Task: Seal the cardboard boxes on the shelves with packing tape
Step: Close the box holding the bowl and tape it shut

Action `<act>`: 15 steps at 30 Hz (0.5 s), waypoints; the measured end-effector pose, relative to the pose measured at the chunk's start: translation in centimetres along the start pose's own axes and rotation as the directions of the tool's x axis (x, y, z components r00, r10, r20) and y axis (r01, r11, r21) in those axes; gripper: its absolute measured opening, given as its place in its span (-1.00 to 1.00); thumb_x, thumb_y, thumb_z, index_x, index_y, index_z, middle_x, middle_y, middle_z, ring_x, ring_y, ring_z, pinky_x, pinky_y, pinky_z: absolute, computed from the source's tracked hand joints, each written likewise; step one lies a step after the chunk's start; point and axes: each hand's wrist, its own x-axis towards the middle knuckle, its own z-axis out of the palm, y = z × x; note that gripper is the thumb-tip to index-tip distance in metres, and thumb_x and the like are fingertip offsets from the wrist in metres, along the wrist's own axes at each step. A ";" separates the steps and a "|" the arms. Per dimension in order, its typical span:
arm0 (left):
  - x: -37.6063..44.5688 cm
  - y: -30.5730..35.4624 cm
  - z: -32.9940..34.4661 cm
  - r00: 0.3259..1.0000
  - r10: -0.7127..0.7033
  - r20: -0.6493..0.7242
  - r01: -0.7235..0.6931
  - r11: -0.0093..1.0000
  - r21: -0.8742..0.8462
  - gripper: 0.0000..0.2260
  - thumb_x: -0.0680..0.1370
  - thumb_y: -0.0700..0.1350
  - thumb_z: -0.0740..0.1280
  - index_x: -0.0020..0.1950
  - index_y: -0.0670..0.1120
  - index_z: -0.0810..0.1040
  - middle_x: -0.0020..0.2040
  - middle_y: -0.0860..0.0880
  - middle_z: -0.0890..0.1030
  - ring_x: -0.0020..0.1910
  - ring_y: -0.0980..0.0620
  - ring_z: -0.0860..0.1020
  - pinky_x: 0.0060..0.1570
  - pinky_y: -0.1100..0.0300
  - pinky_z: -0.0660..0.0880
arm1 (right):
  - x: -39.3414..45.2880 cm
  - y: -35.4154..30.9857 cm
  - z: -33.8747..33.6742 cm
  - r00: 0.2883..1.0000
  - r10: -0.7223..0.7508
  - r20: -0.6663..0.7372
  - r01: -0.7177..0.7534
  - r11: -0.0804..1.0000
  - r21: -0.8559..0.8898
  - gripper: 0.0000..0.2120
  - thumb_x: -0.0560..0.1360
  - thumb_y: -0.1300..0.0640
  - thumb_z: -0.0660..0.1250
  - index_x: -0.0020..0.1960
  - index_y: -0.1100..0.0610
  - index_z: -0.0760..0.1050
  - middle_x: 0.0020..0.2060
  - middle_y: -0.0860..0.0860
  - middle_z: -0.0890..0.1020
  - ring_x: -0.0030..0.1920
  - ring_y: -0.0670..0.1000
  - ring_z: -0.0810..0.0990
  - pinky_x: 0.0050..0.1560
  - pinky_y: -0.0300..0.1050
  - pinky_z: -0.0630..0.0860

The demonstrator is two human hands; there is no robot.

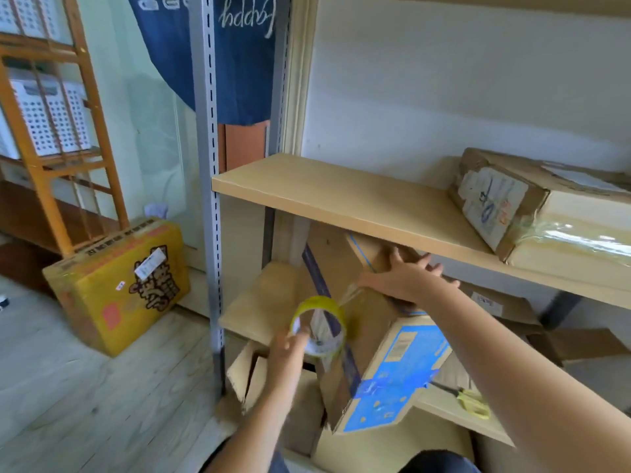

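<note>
A tall cardboard box with blue print (386,367) stands tilted on the lower shelf, its top under the middle shelf board (341,199). My right hand (406,278) lies flat on the box's top, fingers spread, pressing down the end of a clear tape strip. The strip runs down to a yellow-cored tape roll (321,327). My left hand (288,346) holds that roll by its rim, just left of the box. A second cardboard box (532,206), wrapped with clear tape, lies on the middle shelf at the right.
A grey slotted shelf post (213,199) stands left of the boxes. Open cardboard boxes (259,373) sit below the lower shelf. Yellow scissors (473,402) lie on the lower shelf at right. A yellow printed box (112,288) leans against a wooden rack (51,148) on the floor.
</note>
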 end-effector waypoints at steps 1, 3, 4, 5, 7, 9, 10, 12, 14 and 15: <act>-0.3 -1.1 1.8 0.990 -0.133 0.041 0.137 0.985 -0.108 -0.96 0.61 0.01 0.32 0.05 0.10 0.50 0.03 0.05 0.59 -0.04 0.12 0.53 -0.01 0.12 0.38 | 0.3 0.8 -0.1 1.000 0.007 0.003 -0.007 1.000 0.010 0.04 0.33 -0.56 0.19 0.58 -0.19 -0.25 0.56 0.24 -0.26 0.55 0.36 -0.25 0.44 0.48 -0.13; -0.6 -2.6 5.0 0.926 -0.326 0.192 0.365 0.904 -0.222 -0.62 0.52 0.31 0.30 0.16 0.08 0.56 0.07 0.03 0.64 0.04 0.09 0.58 0.21 0.08 0.42 | 1.0 1.8 -0.2 1.000 -0.006 0.009 0.005 0.999 0.042 0.09 0.27 -0.57 0.21 0.59 -0.18 -0.22 0.57 0.25 -0.22 0.54 0.38 -0.21 0.46 0.43 -0.05; -0.4 -3.4 6.0 0.908 -0.346 0.236 0.399 0.886 -0.236 -0.45 0.42 0.43 0.29 0.22 0.09 0.57 0.12 0.01 0.66 0.11 0.02 0.60 0.31 0.03 0.42 | 1.3 2.1 -0.2 1.000 -0.014 0.004 0.014 0.998 0.059 0.14 0.19 -0.59 0.22 0.60 -0.17 -0.16 0.58 0.25 -0.15 0.55 0.38 -0.14 0.47 0.40 0.00; -0.2 -4.0 6.6 0.907 -0.338 0.251 0.395 0.888 -0.234 -0.34 0.35 0.48 0.29 0.28 0.09 0.56 0.17 -0.01 0.66 0.17 -0.02 0.60 0.36 -0.03 0.41 | 1.5 2.3 -0.2 0.999 -0.029 -0.014 0.030 0.996 0.082 0.19 0.09 -0.60 0.21 0.59 -0.16 -0.05 0.58 0.23 -0.01 0.54 0.36 -0.02 0.46 0.37 0.08; 0.2 -4.7 7.2 0.926 -0.293 0.237 0.348 0.906 -0.240 -0.34 0.40 0.45 0.28 0.35 0.07 0.52 0.24 -0.02 0.63 0.23 -0.04 0.57 0.40 -0.07 0.38 | 1.9 2.8 -0.3 0.994 -0.074 -0.079 0.084 0.986 0.141 0.18 -0.04 -0.57 0.23 0.51 -0.11 0.25 0.46 0.15 0.35 0.43 0.28 0.29 0.40 0.27 0.27; -0.2 -4.2 7.3 0.936 -0.280 0.213 0.326 0.917 -0.230 -0.34 0.37 0.44 0.29 0.34 0.08 0.54 0.24 -0.02 0.63 0.24 -0.04 0.57 0.40 -0.06 0.38 | 2.1 3.5 -0.5 0.987 -0.103 -0.122 0.127 0.970 0.208 0.07 -0.05 -0.50 0.28 0.38 -0.04 0.44 0.26 0.05 0.54 0.26 0.19 0.47 0.33 0.16 0.40; -0.4 -3.7 7.2 0.951 -0.244 0.191 0.288 0.925 -0.249 -0.38 0.38 0.42 0.28 0.30 0.10 0.57 0.22 -0.02 0.64 0.22 -0.03 0.57 0.37 -0.04 0.40 | 2.0 3.6 -0.7 0.987 -0.105 -0.125 0.133 0.962 0.240 0.03 -0.05 -0.48 0.31 0.34 -0.02 0.47 0.19 0.03 0.57 0.20 0.16 0.51 0.29 0.13 0.44; -0.6 -2.3 6.3 0.985 -0.126 0.120 0.154 0.955 -0.254 -0.69 0.55 0.22 0.25 0.17 0.12 0.62 0.17 -0.02 0.65 0.16 0.01 0.58 0.25 0.06 0.47 | 1.9 3.8 -0.9 0.987 -0.111 -0.114 0.141 0.941 0.309 -0.02 -0.05 -0.43 0.37 0.29 0.00 0.52 0.09 0.02 0.61 0.10 0.12 0.57 0.21 0.09 0.53; -0.4 -0.5 4.7 0.999 -0.018 0.040 0.026 0.980 -0.199 -0.78 0.60 0.11 0.20 0.02 0.17 0.64 0.13 -0.05 0.65 0.13 -0.01 0.57 0.19 0.01 0.48 | 2.0 4.2 -0.9 0.988 -0.122 -0.099 0.149 0.921 0.359 -0.01 -0.06 -0.41 0.42 0.30 0.01 0.53 0.07 0.00 0.63 0.07 0.09 0.60 0.17 0.05 0.57; -0.3 0.7 3.7 0.999 0.038 0.001 -0.037 0.985 -0.168 -0.76 0.56 0.14 0.19 -0.03 0.15 0.65 0.09 -0.04 0.66 0.12 -0.02 0.58 0.20 -0.04 0.49 | 1.8 4.5 -0.9 0.987 -0.128 -0.098 0.156 0.912 0.380 0.03 -0.06 -0.40 0.45 0.34 0.01 0.51 0.10 -0.01 0.63 0.08 0.08 0.60 0.18 0.04 0.57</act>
